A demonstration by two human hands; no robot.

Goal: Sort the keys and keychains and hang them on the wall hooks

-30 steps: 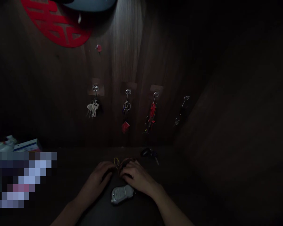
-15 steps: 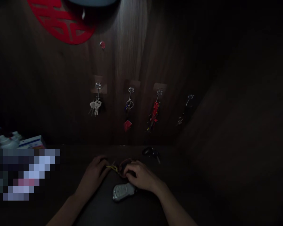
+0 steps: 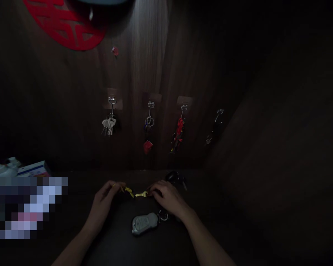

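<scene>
My left hand (image 3: 108, 193) is closed, thumb against fingers, with a knotted yellow cord (image 3: 129, 191) at its fingertips. My right hand (image 3: 167, 195) has its fingers closed around something brown that is mostly hidden, and a small yellow key (image 3: 141, 194) sticks out from them to the left. A narrow gap separates cord and key. Below, on the dark surface, lies a grey key fob (image 3: 144, 223) with a metal ring (image 3: 163, 215) at its right end. Just behind my right hand is a black key fob (image 3: 172, 176) with its key.
Along the dark wooden wall hang silver keys (image 3: 109, 125), a red tag (image 3: 148, 147) under a ring, a red bunch (image 3: 180, 127) and a small key (image 3: 208, 140), each on a hook. Bottles (image 3: 5, 169) and a box (image 3: 34, 169) stand left. Part of the left is pixelated.
My hands have drawn a little apart, the left lifting slightly. The yellow key now shows separately from the yellow cord. The grey fob's ring has come into view. The whole view has shifted slightly.
</scene>
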